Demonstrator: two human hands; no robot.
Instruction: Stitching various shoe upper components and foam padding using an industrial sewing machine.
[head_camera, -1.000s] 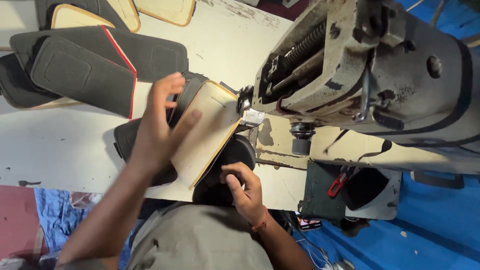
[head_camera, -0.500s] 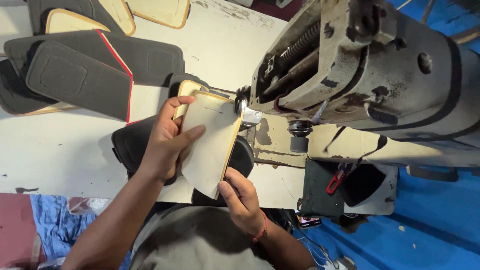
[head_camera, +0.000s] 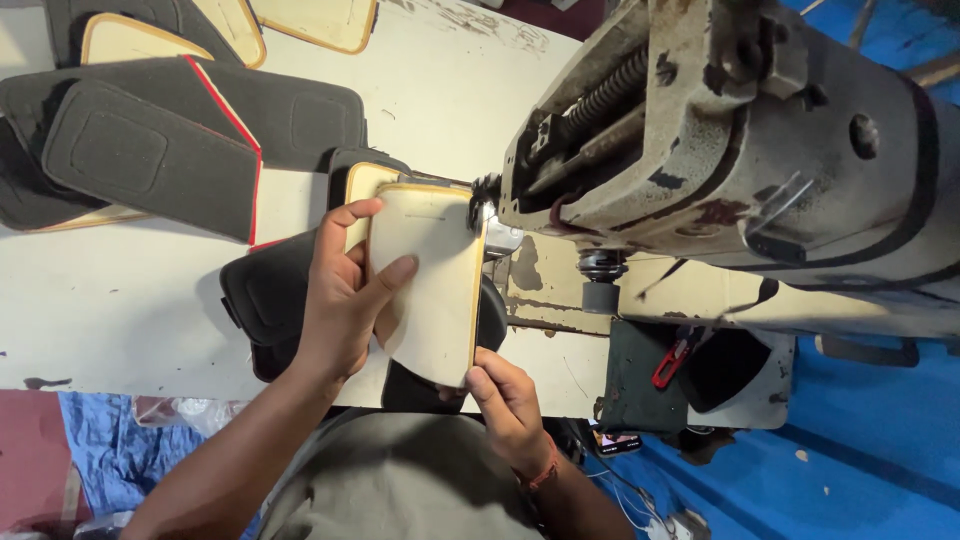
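You are holding a flat padded panel against the head of a sewing machine. The panel is turned pale underside up: a cream rectangle with rounded corners, edged all round in a thin yellow-tan binding. It is standing tilted, its upper right corner touching the needle area of the machine, where a small light is glowing. Behind and beneath it are lying more dark panels of the same shape.

Your left hand is gripping the panel's left edge, fingers spread across the pale face and thumb at the top corner. Your right hand is pinching the panel's lower right corner from below, fingers curled; an orange band is circling that wrist.

No container is showing. The work is resting over a worn white table. At the table's upper left a stack of charcoal panels is lying, one with a red edge, and beyond it cream panels with tan binding. A red-handled tool is lying below the machine, and blue sheeting is covering the floor at the right.

Compared with half a second ago, the panel is standing more upright and squarer to you, and your left fingers are reaching further across its face.
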